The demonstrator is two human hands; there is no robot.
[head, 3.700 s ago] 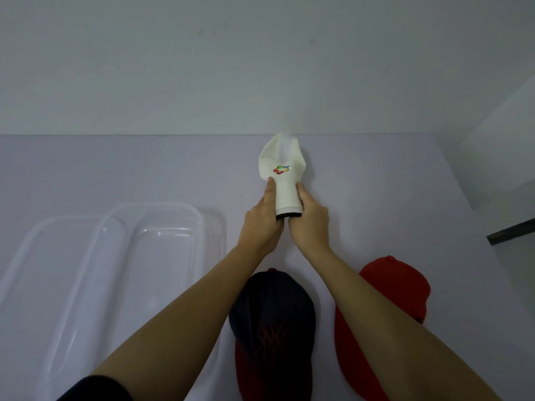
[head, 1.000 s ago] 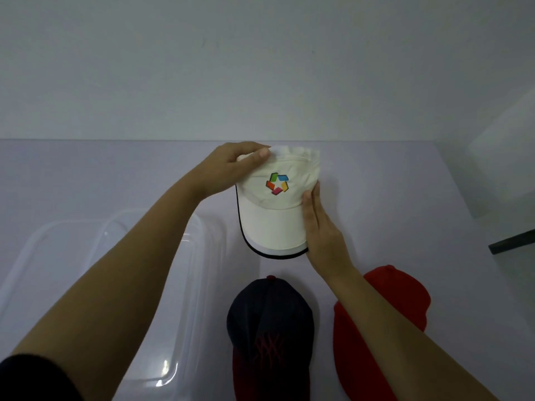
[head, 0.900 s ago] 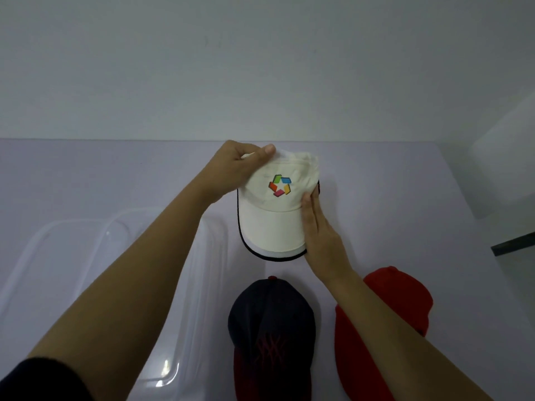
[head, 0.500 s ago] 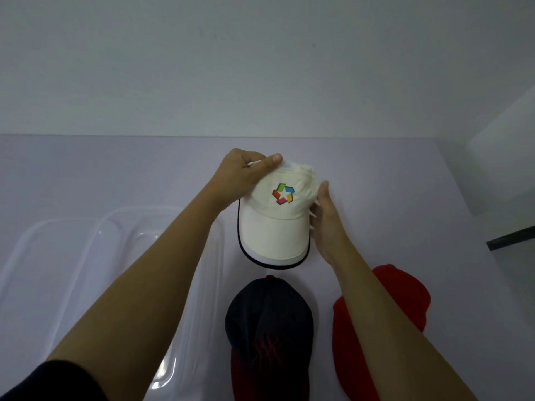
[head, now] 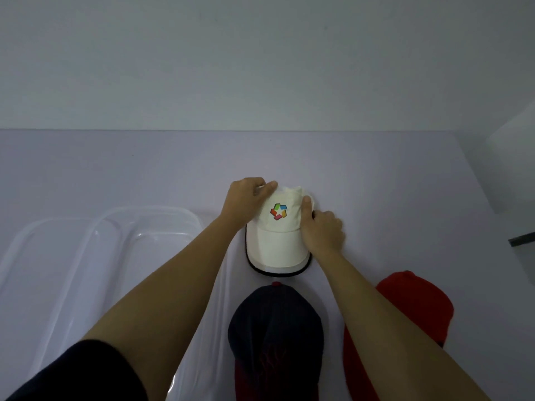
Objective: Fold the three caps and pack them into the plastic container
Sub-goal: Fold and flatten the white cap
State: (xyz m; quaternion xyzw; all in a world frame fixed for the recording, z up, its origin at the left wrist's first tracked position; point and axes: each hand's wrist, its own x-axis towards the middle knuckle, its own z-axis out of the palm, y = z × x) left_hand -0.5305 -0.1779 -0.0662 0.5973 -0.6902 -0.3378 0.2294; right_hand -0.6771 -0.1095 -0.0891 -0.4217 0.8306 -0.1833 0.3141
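The white cap [head: 276, 241] lies in the middle of the frame on the bench [head: 390, 180], its dark-edged brim toward the bottom and its coloured logo facing up. The left hand [head: 246, 201] pinches the crown's upper left edge between thumb and curled fingers. The right hand [head: 321, 230] grips the crown's right side, thumb on the fabric. Below it sit a navy cap [head: 275, 328] and, to the lower right, a red cap [head: 411, 308], apart from each other. The clear plastic container [head: 150, 211] lies at the left.
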